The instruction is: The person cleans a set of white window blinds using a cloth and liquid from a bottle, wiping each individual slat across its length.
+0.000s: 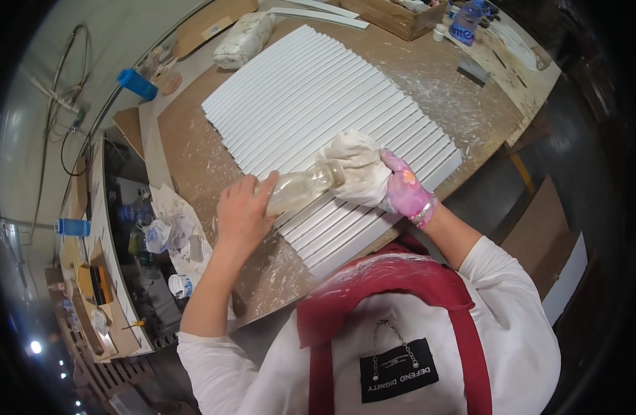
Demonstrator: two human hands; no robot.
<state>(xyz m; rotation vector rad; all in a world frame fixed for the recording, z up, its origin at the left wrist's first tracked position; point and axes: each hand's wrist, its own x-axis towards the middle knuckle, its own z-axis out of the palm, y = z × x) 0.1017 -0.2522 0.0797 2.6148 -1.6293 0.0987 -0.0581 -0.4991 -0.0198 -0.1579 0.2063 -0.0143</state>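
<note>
My bare left hand (243, 211) grips a clear bottle (297, 191) tipped on its side, its neck pointing right. A crumpled white cloth (356, 166) lies in my right hand (408, 188), which wears a pink flowered glove. The bottle's mouth is up against the cloth; whether liquid is coming out I cannot tell. Beneath both hands, a row of white grooved strips (311, 90) lies side by side across the brown work table (186, 149).
A wrapped white bundle (245, 40) and loose white strips (321, 15) lie at the far edge. A grey block (473, 71), a clear bottle (468, 22) and a cardboard box (408, 21) stand far right. Blue bottles (136, 84) and a crumpled plastic bag (166, 234) are at left.
</note>
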